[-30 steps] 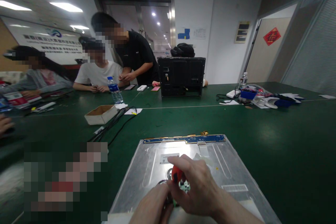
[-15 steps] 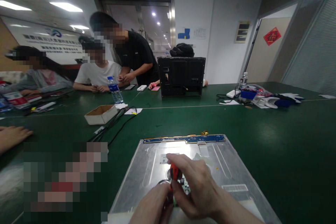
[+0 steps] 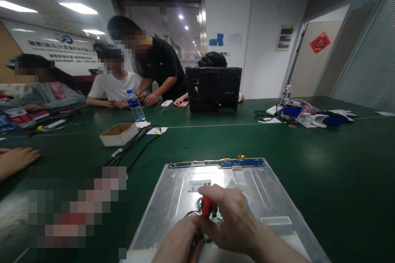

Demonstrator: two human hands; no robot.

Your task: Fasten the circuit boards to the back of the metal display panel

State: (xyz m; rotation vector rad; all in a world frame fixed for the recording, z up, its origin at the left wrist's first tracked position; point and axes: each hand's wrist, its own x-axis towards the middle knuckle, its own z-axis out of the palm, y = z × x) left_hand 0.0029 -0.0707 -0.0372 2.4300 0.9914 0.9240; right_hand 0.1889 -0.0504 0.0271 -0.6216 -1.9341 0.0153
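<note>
A silver metal panel with a blue circuit strip along its far edge lies flat on the green table in front of me. My right hand is closed around a red-handled screwdriver held upright over the panel's near middle. My left hand is curled beside it, fingers pinched at the tool's lower end by a small green part; what it grips is hidden.
A cardboard box, black cables and a water bottle sit at the left. A black monitor back stands mid-table. Clutter lies far right. Several people sit or lean at the far left; another person's hand rests nearby.
My right hand has turned slightly on the screwdriver, staying in place. The standing person across the table has leaned lower toward the tabletop.
</note>
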